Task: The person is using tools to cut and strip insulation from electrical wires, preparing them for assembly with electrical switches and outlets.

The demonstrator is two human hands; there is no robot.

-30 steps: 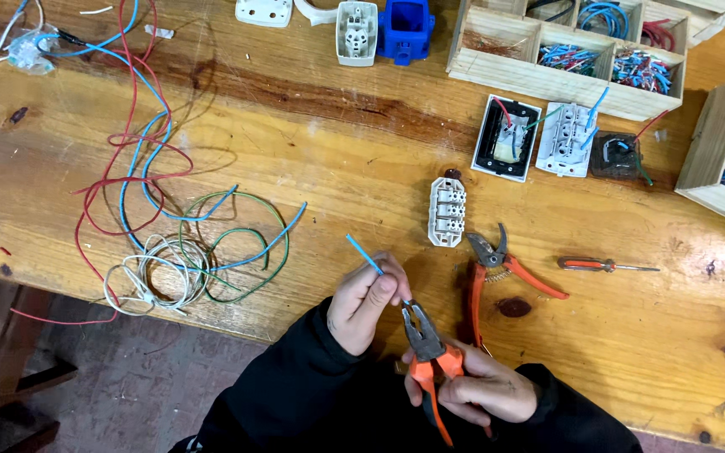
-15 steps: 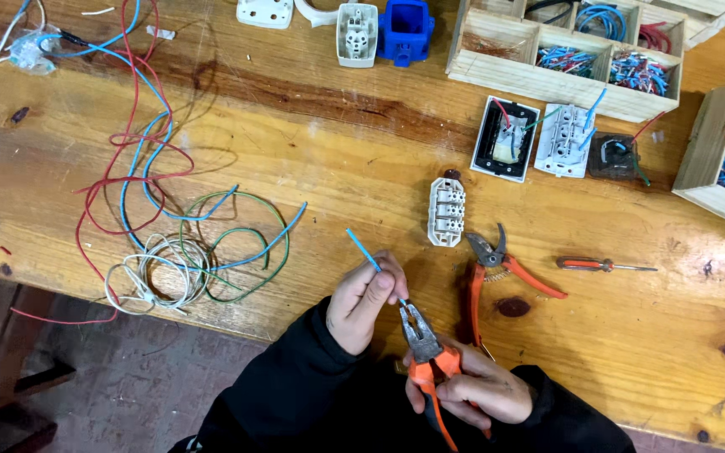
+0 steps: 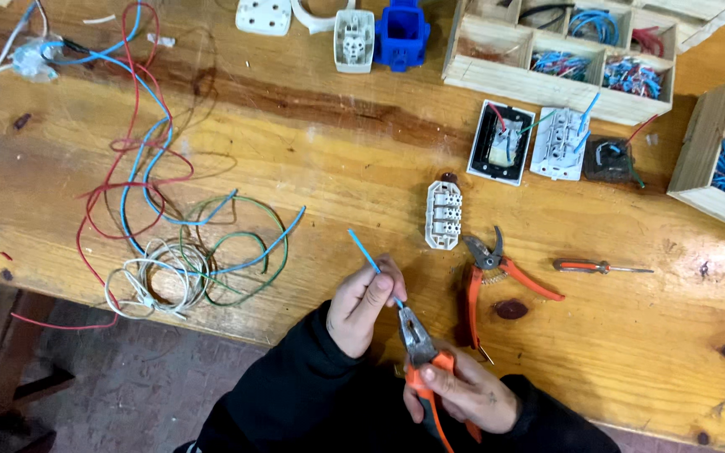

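Head-camera view, looking down on a worn wooden work surface point(image 3: 337, 184): a short length of light blue insulated wire point(image 3: 366, 255) is pinched between the closed fingers of the left hand point(image 3: 362, 304), its free end angled up and to the left above the surface. A pair of orange-handled combination pliers point(image 3: 419, 352) is gripped by the right hand point(image 3: 463, 393), the fingers wrapped around both handles; the steel nose is brought up against the lower end of the wire just beside the left fingertips, though whether the nose is clamped on the wire cannot be made out from this angle. Both forearms are covered by black sleeves point(image 3: 295, 394).

Just right of the hands, an orange-handled pair of spring cutters point(image 3: 497, 268) is laid flat, and beyond it a small orange-handled screwdriver point(image 3: 602, 267). A white three-way terminal block point(image 3: 444, 215) is seen above the hands. Further back, a black-framed wall switch point(image 3: 501, 143) and a white socket insert point(image 3: 560, 143) are placed side by side, in front of a divided pale wooden tray point(image 3: 539, 84) filled with cut wire pieces. A loose tangle of red, blue, green and white wires point(image 3: 178, 243) is spread across the left of the surface, well apart from the hands. A blue plastic box point(image 3: 402, 33) is set at the far edge.
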